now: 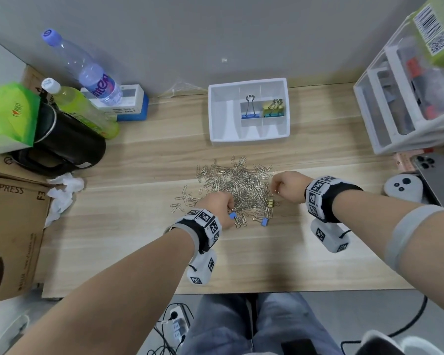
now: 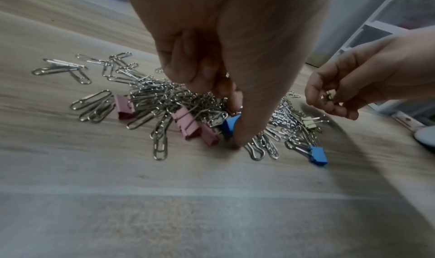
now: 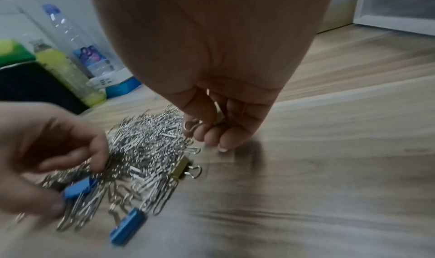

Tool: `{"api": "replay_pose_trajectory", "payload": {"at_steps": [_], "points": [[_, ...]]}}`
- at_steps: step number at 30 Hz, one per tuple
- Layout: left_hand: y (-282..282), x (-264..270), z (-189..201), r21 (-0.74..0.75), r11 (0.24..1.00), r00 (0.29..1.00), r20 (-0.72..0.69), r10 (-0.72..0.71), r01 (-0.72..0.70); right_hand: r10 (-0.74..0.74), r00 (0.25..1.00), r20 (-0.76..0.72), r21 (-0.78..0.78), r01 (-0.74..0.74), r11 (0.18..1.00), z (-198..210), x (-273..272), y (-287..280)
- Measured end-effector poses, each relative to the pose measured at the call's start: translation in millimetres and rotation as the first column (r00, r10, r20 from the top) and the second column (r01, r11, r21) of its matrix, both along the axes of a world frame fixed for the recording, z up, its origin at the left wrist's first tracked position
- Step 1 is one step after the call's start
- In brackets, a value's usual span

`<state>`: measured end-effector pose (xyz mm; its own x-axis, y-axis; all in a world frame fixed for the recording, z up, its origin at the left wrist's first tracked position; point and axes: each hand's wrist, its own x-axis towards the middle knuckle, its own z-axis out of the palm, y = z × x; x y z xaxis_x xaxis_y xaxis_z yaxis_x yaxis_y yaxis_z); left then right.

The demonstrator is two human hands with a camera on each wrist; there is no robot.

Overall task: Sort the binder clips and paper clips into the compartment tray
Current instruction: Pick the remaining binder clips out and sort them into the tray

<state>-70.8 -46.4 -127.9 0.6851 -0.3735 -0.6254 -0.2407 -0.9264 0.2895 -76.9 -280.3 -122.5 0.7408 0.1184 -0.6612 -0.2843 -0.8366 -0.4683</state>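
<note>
A light wooden desk (image 1: 144, 252) sits against a grey wall, and from the head view a white compartment tray (image 1: 223, 135) stands at the back with a blue binder clip (image 1: 250, 114) in one middle box and a yellow and green bunch in the box beside it; the big pile of paper clips (image 1: 237, 184) lies near the tray, in front of it; the left hand (image 1: 217, 207) dips into the near edge of the pile and the right hand (image 1: 287, 185) hangs at its right edge; a water bottle (image 1: 87, 70) and a black kettle stand far off on the left. From the left wrist view, the left fingers (image 2: 200, 72) are curled down, pinching a small blue binder clip (image 2: 229, 125) that is tangled with paper clips; three pink binder clips (image 2: 186, 125) lie just beside it; if it is pulled up fast, I think paper clips could hang on its wire arms and fall into the wrong box, or scatter off the desk. From the right wrist view, the right fingers (image 3: 212, 137) are curled shut around a small clip with a wire loop (image 3: 189, 126) poking out; the grip looks loose, so it might slip; a gold binder clip (image 3: 181, 167) and another blue one (image 3: 127, 228) wait at the pile's edge.
</note>
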Motion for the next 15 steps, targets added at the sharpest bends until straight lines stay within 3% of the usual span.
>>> {"api": "replay_pose_trajectory", "payload": {"at_steps": [4,8,15], "points": [[-3.3,-4.4,-2.0,-0.029,0.996,0.995,0.054,-0.081,0.083,0.081,0.996,-0.024,0.015,-0.081,0.997,-8.3,-7.6,6.9],[-4.8,-5.2,-1.9,-0.021,0.992,0.99,0.068,-0.122,0.123,0.16,0.986,0.036,-0.085,-0.157,0.984,-14.6,-9.8,9.5],[-5.2,-3.6,-4.9,0.014,0.988,0.982,0.113,-0.152,0.151,0.154,0.982,0.114,-0.167,-0.134,0.977,-14.4,-11.0,12.5]]}}
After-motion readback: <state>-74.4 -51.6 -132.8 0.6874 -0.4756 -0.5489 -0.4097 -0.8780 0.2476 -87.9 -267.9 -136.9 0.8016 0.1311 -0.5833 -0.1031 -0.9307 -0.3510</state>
